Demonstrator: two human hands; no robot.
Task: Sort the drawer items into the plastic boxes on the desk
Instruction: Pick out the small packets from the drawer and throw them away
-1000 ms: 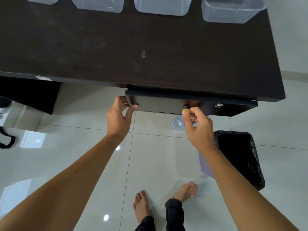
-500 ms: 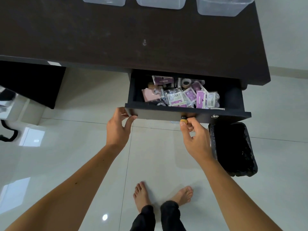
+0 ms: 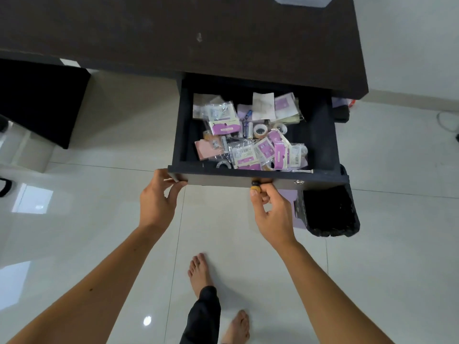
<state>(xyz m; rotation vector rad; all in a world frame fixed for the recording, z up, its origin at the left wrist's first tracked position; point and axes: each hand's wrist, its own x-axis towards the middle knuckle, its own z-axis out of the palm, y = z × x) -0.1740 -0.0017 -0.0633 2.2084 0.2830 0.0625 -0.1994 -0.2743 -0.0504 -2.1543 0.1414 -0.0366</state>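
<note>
The dark drawer [image 3: 323,135] stands pulled far out from under the dark desk [image 3: 173,33]. Inside lies a jumble of several small packets [image 3: 246,135], many with purple cards, plus tape rolls and batteries. My left hand [image 3: 156,199] grips the drawer's front left corner, thumb on the front panel. My right hand [image 3: 270,209] pinches the small yellow-brown knob [image 3: 255,187] in the middle of the drawer front. One clear plastic box [image 3: 301,0] shows at the top edge of the desk; the others are out of view.
A black waste bin [image 3: 330,212] stands on the floor right of my right hand, under the drawer's right end. A key lock [image 3: 298,182] sits on the drawer front. My bare feet [image 3: 201,271] are on the glossy white tile floor.
The drawer went from nearly closed to pulled far out, with both hands drawing it toward me. Its contents came into sight. The boxes on the desk slid up out of view.
</note>
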